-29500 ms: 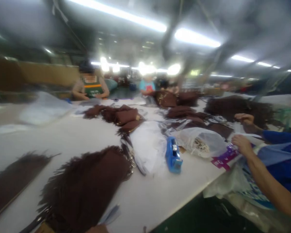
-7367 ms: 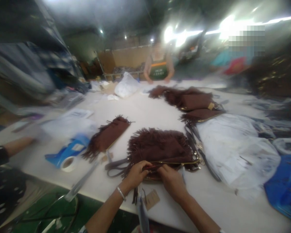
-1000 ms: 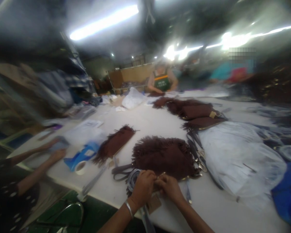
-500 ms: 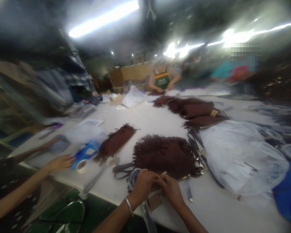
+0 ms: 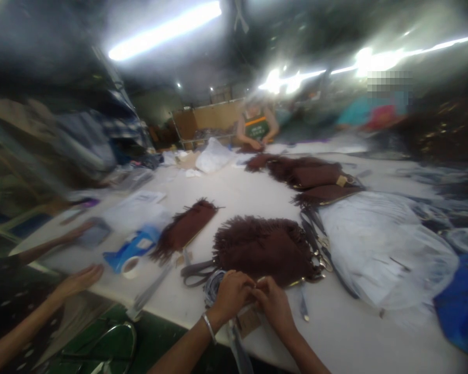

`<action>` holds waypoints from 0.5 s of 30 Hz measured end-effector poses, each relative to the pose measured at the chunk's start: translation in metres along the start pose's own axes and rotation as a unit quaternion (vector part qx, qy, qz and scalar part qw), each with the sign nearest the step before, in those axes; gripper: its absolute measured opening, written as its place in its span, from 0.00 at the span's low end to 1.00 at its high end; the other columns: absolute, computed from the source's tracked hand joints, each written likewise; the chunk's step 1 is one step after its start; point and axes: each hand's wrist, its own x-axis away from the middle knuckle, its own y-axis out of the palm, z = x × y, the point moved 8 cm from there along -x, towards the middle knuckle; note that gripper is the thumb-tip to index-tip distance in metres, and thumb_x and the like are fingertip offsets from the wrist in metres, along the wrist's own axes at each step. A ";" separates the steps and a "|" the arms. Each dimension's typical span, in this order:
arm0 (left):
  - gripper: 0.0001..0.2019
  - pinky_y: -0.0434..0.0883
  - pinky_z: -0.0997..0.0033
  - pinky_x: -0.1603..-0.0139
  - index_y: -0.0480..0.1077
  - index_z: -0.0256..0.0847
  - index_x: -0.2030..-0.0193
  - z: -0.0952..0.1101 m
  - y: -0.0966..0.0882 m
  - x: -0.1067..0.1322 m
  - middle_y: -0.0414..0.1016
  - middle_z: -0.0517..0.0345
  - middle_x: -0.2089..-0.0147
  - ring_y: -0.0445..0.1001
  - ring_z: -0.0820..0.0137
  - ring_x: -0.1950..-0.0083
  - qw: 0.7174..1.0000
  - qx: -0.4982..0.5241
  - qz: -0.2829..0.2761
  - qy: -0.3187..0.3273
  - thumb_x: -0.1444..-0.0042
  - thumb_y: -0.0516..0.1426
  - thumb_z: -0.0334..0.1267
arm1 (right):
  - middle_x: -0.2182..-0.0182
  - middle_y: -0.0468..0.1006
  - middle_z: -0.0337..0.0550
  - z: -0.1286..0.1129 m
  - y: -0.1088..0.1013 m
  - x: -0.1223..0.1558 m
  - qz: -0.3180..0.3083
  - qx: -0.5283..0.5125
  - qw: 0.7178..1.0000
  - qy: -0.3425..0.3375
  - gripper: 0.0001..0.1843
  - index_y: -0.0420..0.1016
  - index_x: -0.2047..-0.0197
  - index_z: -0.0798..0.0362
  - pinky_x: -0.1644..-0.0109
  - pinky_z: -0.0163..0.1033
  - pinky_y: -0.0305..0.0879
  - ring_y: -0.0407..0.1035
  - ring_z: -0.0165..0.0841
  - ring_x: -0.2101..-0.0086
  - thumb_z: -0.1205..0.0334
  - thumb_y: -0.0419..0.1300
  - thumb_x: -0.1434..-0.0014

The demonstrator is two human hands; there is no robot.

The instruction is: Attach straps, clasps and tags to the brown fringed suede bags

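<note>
A dark brown fringed bag [image 5: 265, 252] lies flat on the white table [image 5: 234, 187] in front of me. At its near edge my left hand [image 5: 234, 293] and my right hand [image 5: 275, 304] meet, fingertips pinched together. What they pinch is small and hidden by the fingers. Just below them hangs a brown card tag [image 5: 248, 321]. A coil of grey cord or strap [image 5: 212, 288] sits against my left hand, and a grey strap loop [image 5: 195, 274] sticks out beside the bag. A small strap with a metal end [image 5: 304, 304] lies right of my right hand.
Left of the bag is a second brown fringed bag [image 5: 187, 228], then a tape roll [image 5: 130, 267] by a blue packet [image 5: 136, 246]. A co-worker's hand [image 5: 80, 283] is near these. More brown bags [image 5: 315, 176] lie behind, and a clear plastic bag [image 5: 390, 249] bulges at right.
The co-worker's hand at left has drawn back from the blue packet. My hands stay pinched at the bag's edge, with only a slight shift of the fingers.
</note>
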 end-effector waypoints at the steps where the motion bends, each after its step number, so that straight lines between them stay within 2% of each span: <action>1: 0.09 0.57 0.59 0.43 0.76 0.45 0.65 0.000 0.001 -0.001 0.79 0.58 0.62 0.72 0.65 0.56 1.000 0.005 0.000 -0.005 0.47 0.54 0.33 | 0.74 0.76 0.39 -0.001 0.000 0.001 -0.001 0.006 1.000 -0.004 0.05 0.64 0.68 0.49 0.69 0.36 0.64 0.73 0.36 0.72 0.57 0.56 0.46; 5: 0.07 0.54 0.57 0.41 0.75 0.45 0.71 0.000 0.005 -0.005 0.78 0.60 0.66 0.72 0.66 0.59 0.998 0.008 0.033 -0.052 0.47 0.55 0.36 | 0.74 0.76 0.39 -0.006 0.000 0.004 -0.008 0.018 1.000 -0.021 0.06 0.64 0.68 0.49 0.69 0.36 0.63 0.72 0.34 0.73 0.57 0.54 0.43; 9: 0.07 0.59 0.60 0.49 0.73 0.43 0.74 -0.003 0.010 -0.007 0.76 0.60 0.70 0.71 0.67 0.63 0.994 -0.005 0.053 -0.095 0.49 0.55 0.36 | 0.72 0.77 0.39 -0.007 -0.004 0.006 -0.025 0.004 0.999 -0.023 0.05 0.66 0.66 0.49 0.69 0.35 0.63 0.73 0.34 0.72 0.57 0.54 0.44; 12: 0.07 0.60 0.62 0.53 0.72 0.42 0.75 -0.001 0.009 -0.007 0.75 0.60 0.71 0.70 0.67 0.63 0.994 0.000 0.063 -0.092 0.49 0.54 0.36 | 0.76 0.77 0.37 0.001 -0.011 0.008 -0.043 -0.002 0.999 0.005 0.06 0.67 0.67 0.49 0.70 0.35 0.63 0.71 0.33 0.76 0.57 0.55 0.45; 15: 0.07 0.59 0.62 0.50 0.71 0.42 0.75 0.002 0.006 -0.007 0.75 0.61 0.70 0.70 0.68 0.64 0.994 0.027 0.075 -0.076 0.49 0.54 0.35 | 0.82 0.72 0.33 0.018 -0.022 0.013 -0.050 0.001 0.997 0.054 0.07 0.66 0.70 0.50 0.74 0.34 0.60 0.69 0.31 0.80 0.55 0.55 0.46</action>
